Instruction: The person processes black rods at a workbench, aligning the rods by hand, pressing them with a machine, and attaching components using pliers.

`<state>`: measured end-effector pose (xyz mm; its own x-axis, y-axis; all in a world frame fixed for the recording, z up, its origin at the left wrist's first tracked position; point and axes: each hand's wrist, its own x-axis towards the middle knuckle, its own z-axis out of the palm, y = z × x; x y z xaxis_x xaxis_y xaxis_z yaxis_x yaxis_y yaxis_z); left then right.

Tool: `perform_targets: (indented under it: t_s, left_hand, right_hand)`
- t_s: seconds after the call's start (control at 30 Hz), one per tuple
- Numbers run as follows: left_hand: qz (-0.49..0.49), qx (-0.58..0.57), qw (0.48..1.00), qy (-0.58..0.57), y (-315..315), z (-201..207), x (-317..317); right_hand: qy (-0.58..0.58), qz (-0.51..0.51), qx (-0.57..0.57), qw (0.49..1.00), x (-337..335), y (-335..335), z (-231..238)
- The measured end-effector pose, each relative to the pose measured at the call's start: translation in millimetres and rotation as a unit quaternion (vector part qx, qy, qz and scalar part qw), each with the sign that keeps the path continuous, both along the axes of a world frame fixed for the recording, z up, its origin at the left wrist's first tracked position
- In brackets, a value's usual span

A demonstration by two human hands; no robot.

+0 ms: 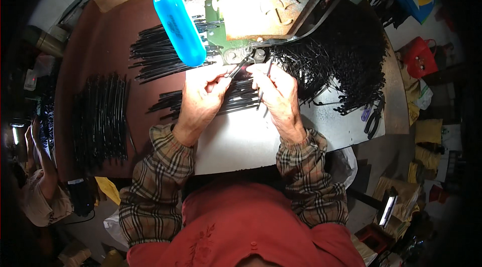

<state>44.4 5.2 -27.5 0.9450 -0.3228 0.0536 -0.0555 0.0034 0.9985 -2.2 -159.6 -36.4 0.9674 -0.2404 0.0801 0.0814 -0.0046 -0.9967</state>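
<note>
Pinched between the fingertips of my left hand is a thin black rod, slanting up to the small metal head of a bench machine. My right hand is closed on another thin black rod that points down past the fingers. Its fingertips are close to the machine head and to the left-hand rod; whether they touch that rod I cannot tell. Beneath and between both hands lies a row of black rods. More rods are stacked beyond my left hand.
A blue squeeze bottle hangs before the machine's rusty metal plate. Tangled black rods heap at right, near black-handled pliers. Another bundle lies at left on the brown tabletop. Another person's arm shows far left.
</note>
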Motion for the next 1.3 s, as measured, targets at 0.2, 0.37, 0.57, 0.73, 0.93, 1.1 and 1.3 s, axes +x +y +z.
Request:
perform_targets:
  t_s: [0.2,0.37,0.57,0.73,0.93,1.1,1.3]
  left_hand:
    - [-0.035,0.056,0.997,-0.037,2,-6,2]
    - [-0.004,0.05,0.997,-0.058,2,-10,3]
    - [0.023,0.081,0.993,-0.083,-4,-6,14]
    - [0.058,0.054,0.968,-0.238,-10,-20,17]
    - [0.08,0.237,0.897,-0.364,-13,3,0]
    - [0.084,0.33,0.856,-0.388,-17,11,-6]
    - [0.095,0.308,0.863,-0.389,-17,4,-5]
  right_hand:
    - [0.001,0.006,-0.011,1.0,1,-2,-1]
    - [0.015,0.023,0.014,1.0,5,-5,-2]
    - [-0.034,0.049,0.015,0.998,15,-13,5]
    - [-0.018,0.044,0.034,0.998,17,-11,5]
    - [0.043,0.112,0.207,0.971,20,-21,1]
    - [-0.008,0.105,0.163,0.981,18,-18,3]
    - [0.018,0.082,0.146,0.986,18,-13,4]
